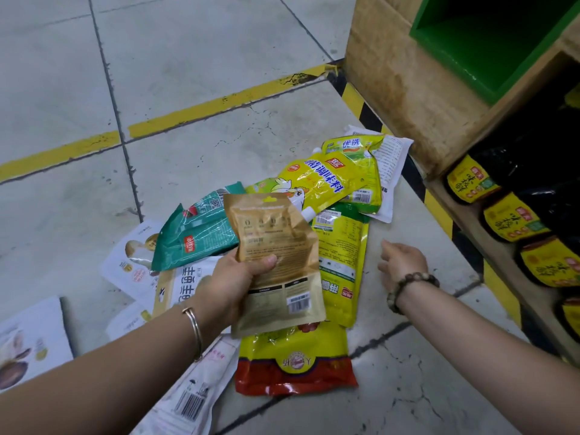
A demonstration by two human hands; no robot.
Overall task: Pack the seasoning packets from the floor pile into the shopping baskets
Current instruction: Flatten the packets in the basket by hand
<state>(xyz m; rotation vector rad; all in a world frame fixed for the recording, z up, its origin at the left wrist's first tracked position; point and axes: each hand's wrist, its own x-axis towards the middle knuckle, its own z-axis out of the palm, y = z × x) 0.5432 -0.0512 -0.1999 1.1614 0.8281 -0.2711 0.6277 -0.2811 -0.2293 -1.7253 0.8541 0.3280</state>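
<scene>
Gripping the gold pouch [276, 246] across its middle, the left hand [232, 284] has its thumb pressed on the printed back and its fingers curled behind, holding the pouch raised over the pile. A green packet [201, 233] stands just behind the gold pouch on the side away from the wooden shelf [401, 89]. Whether the same hand holds it too, I cannot tell.

The right hand [403, 262] is empty, with its fingers relaxed and spread, palm down. It hovers over bare tiled floor [188, 73] between the pile and the shelf.

The rest of the seasoning packets lie overlapped on the floor at the shelf's foot. A yellow spouted pouch [320, 180] lies closest to the shelf, a yellow-and-red packet [295, 362] lies further out, and white packets [185, 290] lie furthest from it. No shopping basket is in view.

These packets look light, soft and glossy, so they should bend rather than break, and stacked ones will likely slide over one another. A flat pinch across the body or along a sealed edge seems safest. The spouted pouch probably sags with heavier filling, so it is better taken under its body than by the spout. The loose top packets nearest the shelf look easiest for the free hand to take.
</scene>
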